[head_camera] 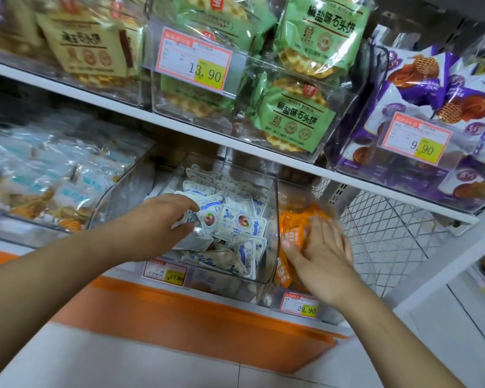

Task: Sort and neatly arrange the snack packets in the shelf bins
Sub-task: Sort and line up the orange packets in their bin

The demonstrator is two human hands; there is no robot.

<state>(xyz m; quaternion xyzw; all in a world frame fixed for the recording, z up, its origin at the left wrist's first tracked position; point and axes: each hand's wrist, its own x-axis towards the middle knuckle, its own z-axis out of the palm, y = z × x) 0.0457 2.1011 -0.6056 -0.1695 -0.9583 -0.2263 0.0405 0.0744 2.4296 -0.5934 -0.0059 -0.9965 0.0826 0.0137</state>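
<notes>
From my feed the bins [273, 231] look like clear glossy plastic, the snack packets [235, 219] shiny crinkly film, price tags [194, 60] matte paper, shelf edge [179, 123] smooth white-painted metal, side mesh [389, 231] wire.

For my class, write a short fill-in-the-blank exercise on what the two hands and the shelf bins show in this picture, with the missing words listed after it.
1. The left hand reaches into the clear bin of ____-and-blue packets.
2. The right hand lies on the ____ packets.
3. The price tag below the right hand reads ____.
4. The green packets sit on the shelf ____ both hands.

Missing words: white; orange; 29.90; above
</notes>
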